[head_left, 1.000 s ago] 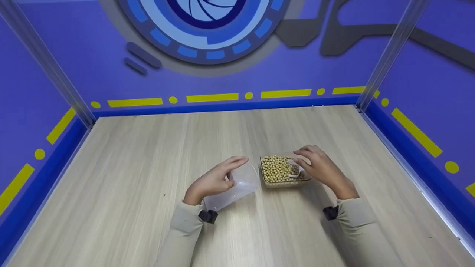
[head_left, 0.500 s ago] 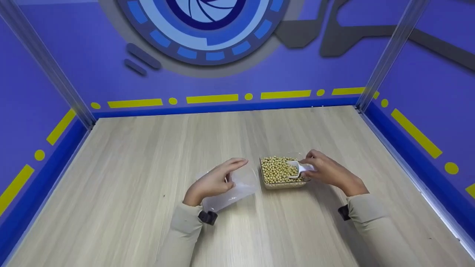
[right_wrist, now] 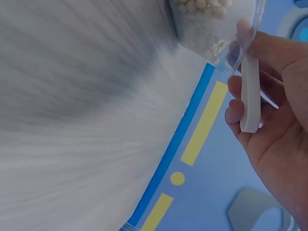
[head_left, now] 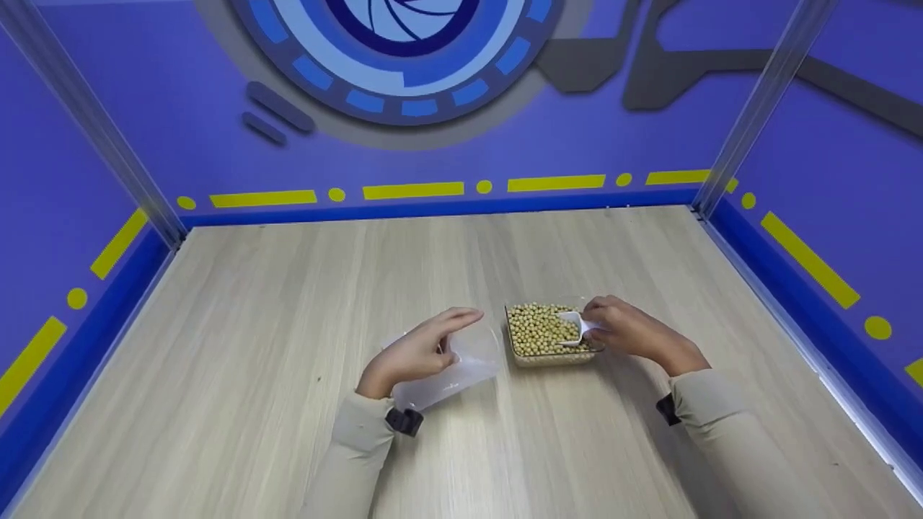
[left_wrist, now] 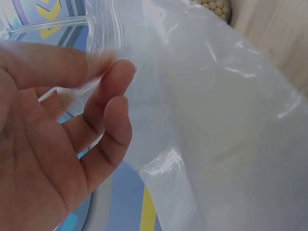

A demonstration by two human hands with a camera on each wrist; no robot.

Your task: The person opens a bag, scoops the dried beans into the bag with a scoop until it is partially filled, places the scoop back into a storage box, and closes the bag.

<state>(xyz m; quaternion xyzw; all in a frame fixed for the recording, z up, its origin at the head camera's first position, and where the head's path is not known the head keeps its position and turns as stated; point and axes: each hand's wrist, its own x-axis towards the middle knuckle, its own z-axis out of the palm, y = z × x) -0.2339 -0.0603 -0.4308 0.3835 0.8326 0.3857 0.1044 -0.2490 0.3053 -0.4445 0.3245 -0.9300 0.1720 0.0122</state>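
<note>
My left hand [head_left: 418,349] pinches the top edge of a clear zip bag [left_wrist: 226,110] between thumb and fingers. The bag hangs with its mouth partly spread, left of a clear container [head_left: 551,362]. Dried soybeans [head_left: 537,328] fill that container, which stands on the table. A white scoop [head_left: 570,328] lies with its bowl among the beans at the container's right side. Around the handle [right_wrist: 250,96] of the scoop curl the fingers and thumb of my right hand [head_left: 634,333], just at the container's right rim.
Under everything is a light wood-grain table [head_left: 288,303]. A blue-purple back wall [head_left: 404,162] with yellow marks closes off the far side, and similar panels [head_left: 43,252] stand at left and right.
My right hand has gone from above the container, fingers spread, to its right side and now grips the scoop's handle. The left hand and the zip bag have stayed nearly still.
</note>
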